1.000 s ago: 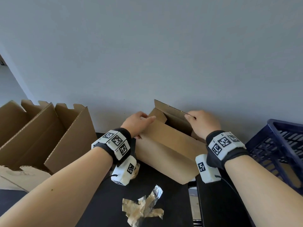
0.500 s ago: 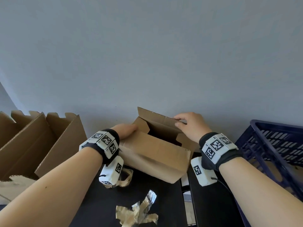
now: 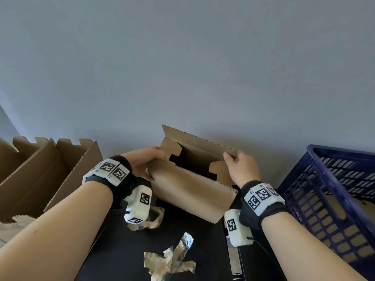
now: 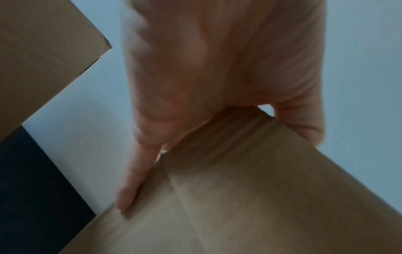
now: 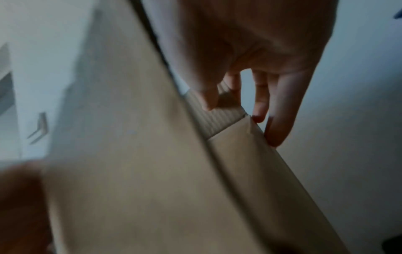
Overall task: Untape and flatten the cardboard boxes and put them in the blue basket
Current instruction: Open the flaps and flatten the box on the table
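Both hands grip an opened box (image 3: pixel 190 185) held over the black table (image 3: pixel 113 250), beside the blue basket (image 3: pixel 334 191): left hand (image 3: pixel 146 165) clasps one end, right hand (image 3: pixel 241 169) pinches the far flap; pushing opposite corners should collapse it.

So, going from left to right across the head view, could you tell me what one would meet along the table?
Large opened cardboard boxes → left hand → small cardboard box held between both hands → right hand → blue basket.
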{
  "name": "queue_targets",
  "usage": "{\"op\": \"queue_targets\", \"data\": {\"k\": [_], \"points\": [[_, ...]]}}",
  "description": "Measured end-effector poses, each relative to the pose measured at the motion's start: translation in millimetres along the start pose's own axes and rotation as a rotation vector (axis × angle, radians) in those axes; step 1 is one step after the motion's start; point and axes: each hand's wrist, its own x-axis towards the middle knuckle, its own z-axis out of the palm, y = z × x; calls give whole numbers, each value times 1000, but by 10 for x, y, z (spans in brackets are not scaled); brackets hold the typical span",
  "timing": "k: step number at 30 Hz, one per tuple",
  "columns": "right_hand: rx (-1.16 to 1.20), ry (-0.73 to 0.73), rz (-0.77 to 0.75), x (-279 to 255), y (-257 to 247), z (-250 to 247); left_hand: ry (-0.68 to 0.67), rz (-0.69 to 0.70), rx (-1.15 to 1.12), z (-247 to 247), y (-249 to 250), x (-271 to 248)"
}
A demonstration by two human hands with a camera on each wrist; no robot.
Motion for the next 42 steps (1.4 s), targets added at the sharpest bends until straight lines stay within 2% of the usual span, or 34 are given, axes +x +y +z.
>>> {"op": "queue_targets", "data": {"k": [6, 10, 15, 18, 21, 23, 28, 31, 33, 38, 42], "points": [[7, -85, 47, 8, -124, -45, -134, 48, 134, -89, -41, 9], [94, -177, 33, -91, -223, -54, -84, 38, 218, -108, -47, -1], [-95, -217, 53, -149, -232, 92, -59, 31, 298, -97, -34, -48], [-201, -234, 66, -164, -202, 115, -31, 25, 469, -84, -2, -67], [-203, -251, 57, -140, -204, 78, 72, 67, 681, -39, 42, -37], [-128, -273, 77, -102, -209, -14, 116, 85, 691, 2, 62, -5], [286, -254, 167, 15, -143, -250, 242, 26, 800, -1, 131, 90], [435, -204, 231, 40, -86, -319, 249, -11, 894, -64, 155, 130], [520, -164, 257, 27, -122, -362, 228, -25, 878, -79, 133, 172], [543, -143, 138, 36, -310, -351, 348, 113, 887, -27, 69, 338], [603, -148, 135, 73, -321, -335, 484, 65, 1035, -64, 13, 330]]}}
